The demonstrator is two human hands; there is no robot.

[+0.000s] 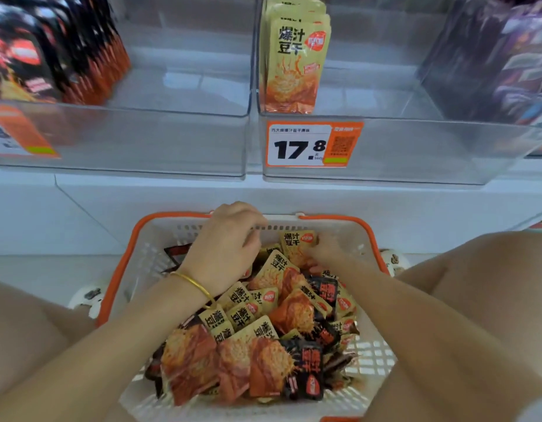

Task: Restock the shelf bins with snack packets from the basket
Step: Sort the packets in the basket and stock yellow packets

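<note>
A white basket with an orange rim (128, 260) sits low in front of me, filled with several beige snack packets (251, 312) and black ones (306, 370). My right hand (326, 251) grips an upright beige packet (297, 242) at the basket's far side. Over the packets near the basket's back wall hovers my left hand (227, 243), a gold bangle on its wrist, fingers loosely curled with nothing seen in them. Above, a clear shelf bin (415, 147) holds a short row of matching beige packets (295, 59) at its left end.
A clear bin (141, 138) at the left holds a row of black and red packets (50, 50). Purple packets (507, 59) stand at the right. An orange price tag reading 17.8 (312, 144) is on the middle bin's front. My knees flank the basket.
</note>
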